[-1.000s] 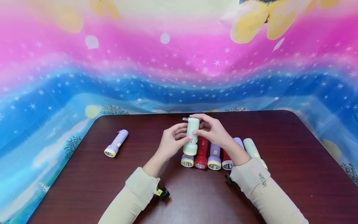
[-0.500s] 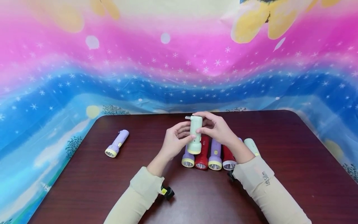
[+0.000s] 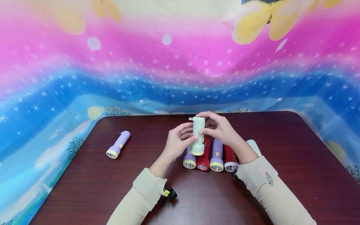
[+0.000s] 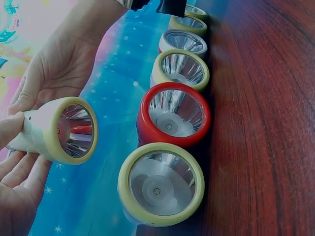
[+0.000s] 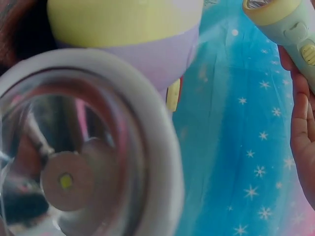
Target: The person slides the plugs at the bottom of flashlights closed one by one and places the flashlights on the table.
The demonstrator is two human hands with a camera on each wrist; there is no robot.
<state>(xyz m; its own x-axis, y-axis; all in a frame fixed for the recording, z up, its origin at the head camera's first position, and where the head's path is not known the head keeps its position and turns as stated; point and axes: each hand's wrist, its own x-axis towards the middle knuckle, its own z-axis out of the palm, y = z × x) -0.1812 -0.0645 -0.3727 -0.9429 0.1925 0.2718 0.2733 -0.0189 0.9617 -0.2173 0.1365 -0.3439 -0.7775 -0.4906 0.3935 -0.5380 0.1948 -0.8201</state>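
Observation:
Both hands hold a pale green flashlight (image 3: pixel 198 134) upright above a row of other flashlights, its yellow-rimmed head pointing down. Small metal plug prongs (image 3: pixel 191 118) stick out to the left from its top end. My left hand (image 3: pixel 177 142) grips the lower part, thumb across the front. My right hand (image 3: pixel 220 128) holds the upper body, thumb on its front and fingers round the back and top. The left wrist view looks into the reflector of the held flashlight (image 4: pixel 74 130). In the right wrist view its yellow switch (image 5: pixel 308 53) shows.
Below the hands lie a purple flashlight (image 3: pixel 189 162), a red one (image 3: pixel 203 162), another purple one (image 3: pixel 216 156) and a white-rimmed red one (image 3: pixel 231 161). A pale green flashlight (image 3: pixel 253 146) lies partly behind the right forearm. One purple flashlight (image 3: pixel 118 144) lies apart on the left of the table (image 3: pixel 84 187).
Both hands have shifted slightly to the right with the pale green flashlight, most of it in the first half second. The flashlights on the table stay in place.

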